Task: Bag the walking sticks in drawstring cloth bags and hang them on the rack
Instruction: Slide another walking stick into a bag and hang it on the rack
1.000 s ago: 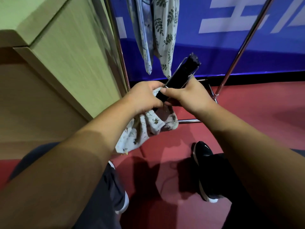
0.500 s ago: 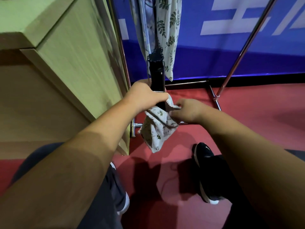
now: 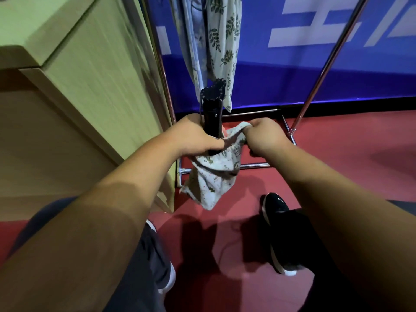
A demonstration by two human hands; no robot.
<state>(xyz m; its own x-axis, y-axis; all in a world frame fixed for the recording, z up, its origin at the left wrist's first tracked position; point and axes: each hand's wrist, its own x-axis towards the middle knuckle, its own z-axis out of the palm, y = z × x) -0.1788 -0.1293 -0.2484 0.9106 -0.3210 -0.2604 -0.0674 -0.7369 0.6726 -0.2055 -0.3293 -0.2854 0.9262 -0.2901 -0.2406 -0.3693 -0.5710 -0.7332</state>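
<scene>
While a pale wooden cabinet (image 3: 85,91) fills the left side, the left hand (image 3: 193,137) is curled round a black stick (image 3: 211,118). It stands nearly upright, its lower end down inside the bag (image 3: 211,179) and its knobbed top poking up above the fist. That hand's thumb lies at the bag's gathered mouth. Pale and printed, the bag hangs slack below both hands, above the red floor (image 3: 337,176). Behind the stick, 2 printed cloths (image 3: 222,41) hang from above, in front of a blue wall. Just right of the stick, the right hand (image 3: 263,137) pinches the far edge of the bag's mouth and stretches it open, so the 2 hands sit apart with the opening between them. Further right, the chrome rack (image 3: 315,91) slants up from its floor frame. Below, 1 black shoe (image 3: 275,208) rests on the floor.
</scene>
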